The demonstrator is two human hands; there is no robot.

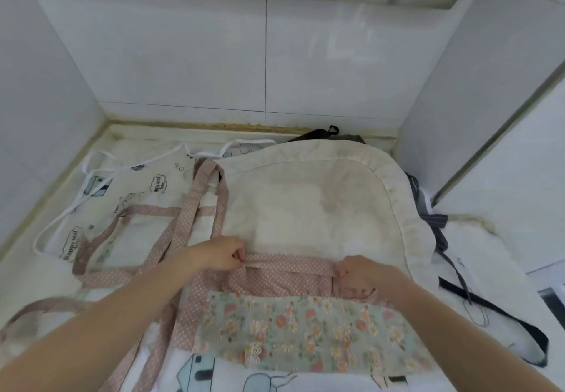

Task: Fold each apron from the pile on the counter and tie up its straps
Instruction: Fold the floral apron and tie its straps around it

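Observation:
A cream apron (pixel 308 205) with pink dotted trim lies spread on the counter, its floral panel (pixel 305 333) nearest me. My left hand (pixel 220 254) pinches the left end of the pink dotted waistband (pixel 290 261). My right hand (pixel 363 272) grips the band's right end. Long pink straps (pixel 195 208) trail away to the left over a white cartoon-print apron (pixel 128 183) that lies underneath.
Dark striped and black aprons (pixel 434 223) stick out from under the pile at the right and back. A black strap (pixel 489 306) crosses the white fabric at the right. Tiled walls close in the counter on the left, back and right.

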